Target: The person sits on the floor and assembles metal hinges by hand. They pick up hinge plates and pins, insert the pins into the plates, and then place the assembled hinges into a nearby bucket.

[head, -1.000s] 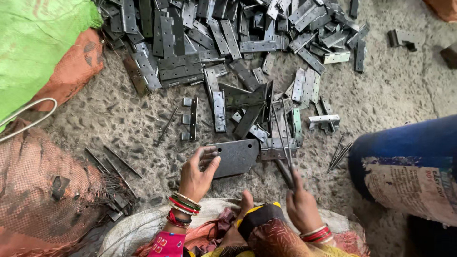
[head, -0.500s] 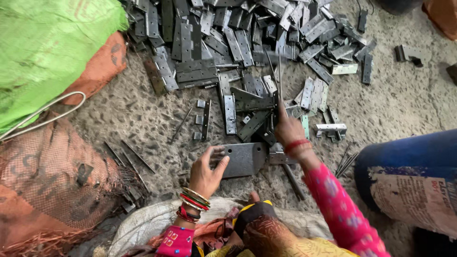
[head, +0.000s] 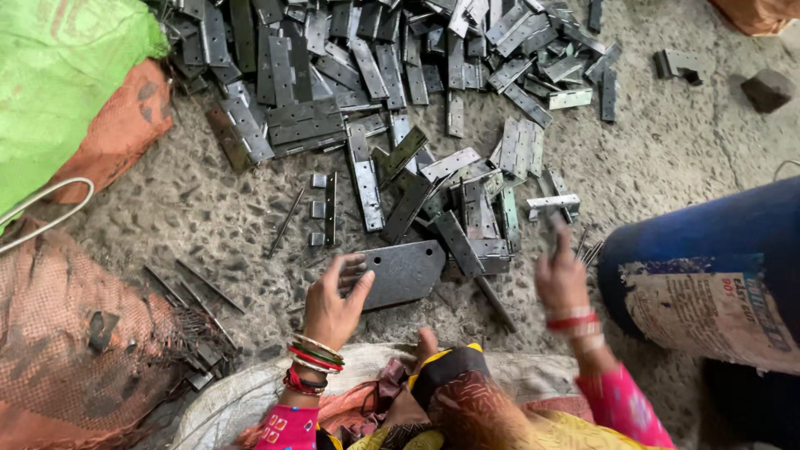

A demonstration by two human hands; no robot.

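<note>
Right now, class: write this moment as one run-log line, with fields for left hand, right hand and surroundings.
left hand: fingers on flat metal plate | right hand: raised, grips small metal piece, blurred | surroundings: hinge pile, blue drum, green sack

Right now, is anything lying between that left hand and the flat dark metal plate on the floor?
No. The left hand already rests on the dark plate's near edge, fingers on its left end. Loose hinge pieces crowd only the plate's far right corner.
</note>
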